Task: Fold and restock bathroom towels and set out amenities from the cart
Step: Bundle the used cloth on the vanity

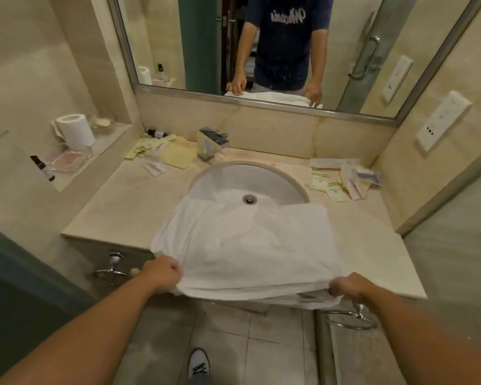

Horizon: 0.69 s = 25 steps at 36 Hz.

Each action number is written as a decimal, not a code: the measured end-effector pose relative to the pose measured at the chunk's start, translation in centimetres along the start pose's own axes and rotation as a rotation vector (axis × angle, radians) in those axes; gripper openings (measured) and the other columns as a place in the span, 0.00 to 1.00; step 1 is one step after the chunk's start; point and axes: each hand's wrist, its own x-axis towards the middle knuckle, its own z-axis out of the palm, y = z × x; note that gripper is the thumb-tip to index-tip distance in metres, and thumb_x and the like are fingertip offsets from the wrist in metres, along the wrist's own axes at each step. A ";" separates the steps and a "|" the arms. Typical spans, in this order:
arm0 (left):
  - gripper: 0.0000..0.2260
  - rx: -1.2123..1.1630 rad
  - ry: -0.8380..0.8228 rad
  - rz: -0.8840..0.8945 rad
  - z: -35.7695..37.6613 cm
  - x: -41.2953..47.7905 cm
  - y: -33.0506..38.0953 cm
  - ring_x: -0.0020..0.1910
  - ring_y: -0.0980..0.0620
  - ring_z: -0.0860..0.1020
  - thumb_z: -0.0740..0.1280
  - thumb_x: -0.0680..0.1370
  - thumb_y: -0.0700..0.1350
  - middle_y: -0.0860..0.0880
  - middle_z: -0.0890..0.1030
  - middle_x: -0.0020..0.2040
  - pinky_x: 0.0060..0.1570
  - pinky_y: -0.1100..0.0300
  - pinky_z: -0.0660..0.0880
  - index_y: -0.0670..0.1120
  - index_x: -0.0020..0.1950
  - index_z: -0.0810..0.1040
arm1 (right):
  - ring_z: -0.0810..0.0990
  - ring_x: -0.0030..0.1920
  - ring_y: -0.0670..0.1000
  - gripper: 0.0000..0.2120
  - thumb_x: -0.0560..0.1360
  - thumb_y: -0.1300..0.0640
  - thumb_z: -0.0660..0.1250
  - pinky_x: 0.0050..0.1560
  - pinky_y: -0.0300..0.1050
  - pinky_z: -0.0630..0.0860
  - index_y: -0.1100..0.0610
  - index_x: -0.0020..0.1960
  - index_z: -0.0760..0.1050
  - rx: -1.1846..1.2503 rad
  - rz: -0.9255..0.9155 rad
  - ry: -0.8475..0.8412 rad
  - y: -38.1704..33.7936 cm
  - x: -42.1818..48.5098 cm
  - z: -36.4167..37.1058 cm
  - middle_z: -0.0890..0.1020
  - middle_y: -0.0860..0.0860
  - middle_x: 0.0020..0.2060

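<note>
— What do we have nearest us?

— Our left hand [164, 273] and right hand [348, 286], each with fingers [175, 269] closed on a near corner of the white towel [245, 245]. Below them we see a shoe [199, 364] on the tiled floor [275, 357], and a towel ring [351, 319] on the cabinet front under our right hand.

— And where does the towel lie?

— Spread flat on the desk [117, 212], its near edge lifted off the front lip in our grip, its far edge draped over the near rim of the sink [247, 180].

— Past the sink?

— Amenity packets [342, 180] lie scattered to the right of the basin, more sachets [161, 151] to the left, beside the faucet [213, 143]. A small bottle [156, 133] lies against the back wall. On the left ledge we see a toilet roll [77, 129] and a clear tray [68, 161].

— Farthest?

— The mirror [275, 43], showing us holding the towel.
</note>
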 end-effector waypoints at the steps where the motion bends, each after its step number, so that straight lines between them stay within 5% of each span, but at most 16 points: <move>1: 0.08 0.038 0.012 -0.002 -0.2 0.2 0.2 0.57 0.46 0.78 0.63 0.74 0.52 0.55 0.81 0.53 0.60 0.49 0.65 0.56 0.45 0.82 | 0.70 0.31 0.51 0.07 0.77 0.53 0.68 0.30 0.40 0.66 0.57 0.44 0.78 0.009 0.029 -0.059 -0.3 -0.1 -0.7 0.77 0.53 0.37; 5: 0.06 -0.026 0.264 0.148 -0.9 1.5 1.4 0.45 0.48 0.78 0.65 0.72 0.52 0.53 0.80 0.43 0.51 0.53 0.75 0.51 0.41 0.77 | 0.77 0.38 0.55 0.23 0.79 0.37 0.65 0.36 0.44 0.69 0.58 0.58 0.77 0.238 0.129 0.017 -0.4 1.5 -3.2 0.82 0.58 0.45; 8: 0.18 0.010 0.360 0.348 -1.1 3.0 3.5 0.61 0.45 0.73 0.66 0.73 0.60 0.50 0.76 0.61 0.57 0.50 0.75 0.53 0.60 0.76 | 0.80 0.48 0.60 0.44 0.69 0.25 0.68 0.51 0.52 0.76 0.67 0.58 0.78 0.417 0.186 0.296 -0.2 4.1 -4.1 0.84 0.61 0.53; 10: 0.30 0.087 0.305 0.452 -0.8 4.0 5.5 0.74 0.42 0.64 0.64 0.74 0.67 0.48 0.66 0.77 0.68 0.45 0.69 0.57 0.74 0.68 | 0.80 0.55 0.62 0.45 0.69 0.27 0.70 0.55 0.53 0.74 0.68 0.62 0.77 0.452 0.190 0.267 -0.9 5.4 -3.8 0.82 0.61 0.59; 13: 0.39 0.182 0.158 0.529 0.3 5.2 8.8 0.83 0.43 0.45 0.55 0.74 0.76 0.50 0.46 0.85 0.78 0.36 0.50 0.63 0.82 0.52 | 0.80 0.56 0.63 0.52 0.62 0.24 0.72 0.50 0.51 0.74 0.69 0.63 0.75 0.465 0.173 0.194 -2.5 6.5 -2.9 0.80 0.62 0.60; 15: 0.40 0.231 0.091 0.547 1.6 5.6 10.8 0.82 0.44 0.37 0.51 0.73 0.79 0.53 0.38 0.84 0.75 0.29 0.40 0.66 0.82 0.44 | 0.81 0.51 0.62 0.51 0.60 0.24 0.73 0.44 0.50 0.76 0.68 0.61 0.75 0.458 0.153 0.190 -3.4 7.3 -2.3 0.81 0.60 0.56; 18: 0.43 0.326 0.056 0.538 3.6 5.2 12.9 0.80 0.40 0.30 0.43 0.69 0.83 0.52 0.33 0.83 0.66 0.23 0.30 0.69 0.80 0.37 | 0.82 0.54 0.61 0.46 0.64 0.31 0.78 0.52 0.53 0.80 0.65 0.66 0.74 0.502 0.153 0.187 -4.1 8.2 -1.6 0.81 0.59 0.59; 21: 0.50 0.396 0.052 0.501 4.9 5.0 13.4 0.77 0.34 0.26 0.44 0.62 0.88 0.46 0.30 0.82 0.63 0.22 0.28 0.70 0.78 0.33 | 0.83 0.53 0.61 0.42 0.63 0.39 0.83 0.58 0.58 0.81 0.64 0.66 0.75 0.610 0.160 0.110 -4.3 8.5 -1.6 0.82 0.58 0.58; 25: 0.58 0.443 0.061 0.508 5.1 5.3 13.6 0.75 0.30 0.25 0.47 0.54 0.89 0.43 0.28 0.80 0.61 0.19 0.29 0.68 0.78 0.30 | 0.83 0.55 0.60 0.27 0.72 0.56 0.79 0.53 0.59 0.82 0.53 0.67 0.73 0.651 0.061 -0.082 -5.1 7.0 -2.7 0.83 0.54 0.58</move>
